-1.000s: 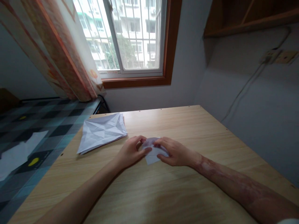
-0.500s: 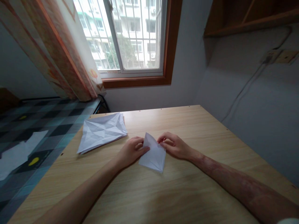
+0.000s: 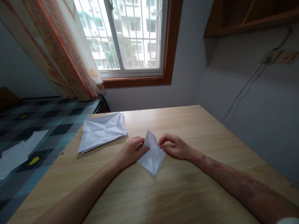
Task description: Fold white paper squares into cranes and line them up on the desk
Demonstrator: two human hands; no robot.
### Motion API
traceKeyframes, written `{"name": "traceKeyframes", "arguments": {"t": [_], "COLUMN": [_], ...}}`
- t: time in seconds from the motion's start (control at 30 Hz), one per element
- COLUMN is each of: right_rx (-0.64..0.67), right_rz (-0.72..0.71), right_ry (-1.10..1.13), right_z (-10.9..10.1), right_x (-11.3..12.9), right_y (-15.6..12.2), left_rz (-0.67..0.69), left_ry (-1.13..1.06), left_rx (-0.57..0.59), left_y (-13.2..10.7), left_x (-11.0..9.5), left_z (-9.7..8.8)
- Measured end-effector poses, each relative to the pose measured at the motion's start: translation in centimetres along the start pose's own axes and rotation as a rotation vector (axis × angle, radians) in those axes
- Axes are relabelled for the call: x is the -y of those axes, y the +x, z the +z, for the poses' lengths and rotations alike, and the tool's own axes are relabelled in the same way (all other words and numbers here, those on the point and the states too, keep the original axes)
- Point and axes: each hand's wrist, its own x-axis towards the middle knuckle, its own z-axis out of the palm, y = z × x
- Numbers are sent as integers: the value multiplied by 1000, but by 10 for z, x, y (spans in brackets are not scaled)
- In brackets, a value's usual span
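A folded white paper (image 3: pixel 151 154) in a kite shape lies on the wooden table (image 3: pixel 187 186), one point toward me and one toward the window. My left hand (image 3: pixel 132 151) grips its left edge with curled fingers. My right hand (image 3: pixel 174 146) pinches the right edge, fingers bent. Both forearms rest over the tabletop.
A stack of creased white sheets (image 3: pixel 101 132) lies at the table's far left. Left of the table is a bed with a checked cover (image 3: pixel 35 130) and a white sheet (image 3: pixel 16 155). A window (image 3: pixel 130 37), a curtain (image 3: pixel 60 49) and grey walls close the far side.
The paper was covered under both hands; it has since been spread into a pointed kite shape, and the flaps have narrowed toward the centre crease. The hands stay at its two sides.
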Motion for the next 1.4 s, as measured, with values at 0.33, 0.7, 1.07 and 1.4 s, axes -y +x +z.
{"name": "traceKeyframes", "arguments": {"t": [0.33,0.7,1.07,1.4], "right_rx": [120,202,139,128], "right_rz": [-79,-288,-236,-249], "right_ry": [-184,-475,-429,-626], "right_z": [3,4,4,4], "right_x": [-4,-4,-6,-1], "right_y": [2,0,2,-1], "left_rz": [-56,-75,-73,155], "left_ry": [-147,-239,-257,153], "left_rx": [3,-4,-2,-290], "left_y": [0,-2,-2,-3], "left_x": [1,4,4,7], "left_z": [3,5,4,8]}}
